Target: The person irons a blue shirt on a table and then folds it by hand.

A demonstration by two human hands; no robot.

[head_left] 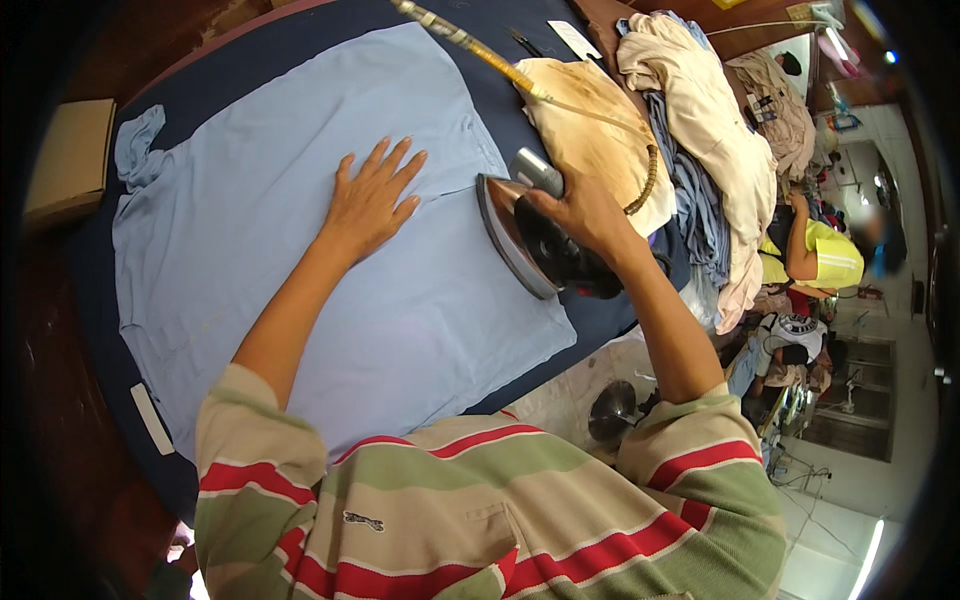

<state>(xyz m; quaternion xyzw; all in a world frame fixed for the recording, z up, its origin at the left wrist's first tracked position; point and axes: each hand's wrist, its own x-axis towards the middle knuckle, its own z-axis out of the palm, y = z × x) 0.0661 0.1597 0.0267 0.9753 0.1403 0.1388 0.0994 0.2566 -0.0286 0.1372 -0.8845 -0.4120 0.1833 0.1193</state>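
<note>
A light blue shirt (pixel 250 230) lies spread over the dark blue board cover (pixel 300 32). My left hand (pixel 368 205) rests flat on the cloth near its middle, fingers spread. In my right hand (pixel 585 205) is the handle of a clothes iron (pixel 535 245), black with a metal soleplate. The iron is tilted on edge at the shirt's right side, with its soleplate turned toward the cloth; I cannot tell whether it touches. A grey cylinder (pixel 537 172) sits at the iron's far end by my thumb. A cord (pixel 645 180) curves behind my right hand.
Beyond the iron lies a scorched cream cloth pad (pixel 590 120), crossed by a taped hose (pixel 465 40). Piled garments (pixel 690 110) line the right. A cardboard box (pixel 70 160) stands at the left, a white strip (pixel 152 418) near the left edge. Several people work farther right, one in yellow (pixel 832 255).
</note>
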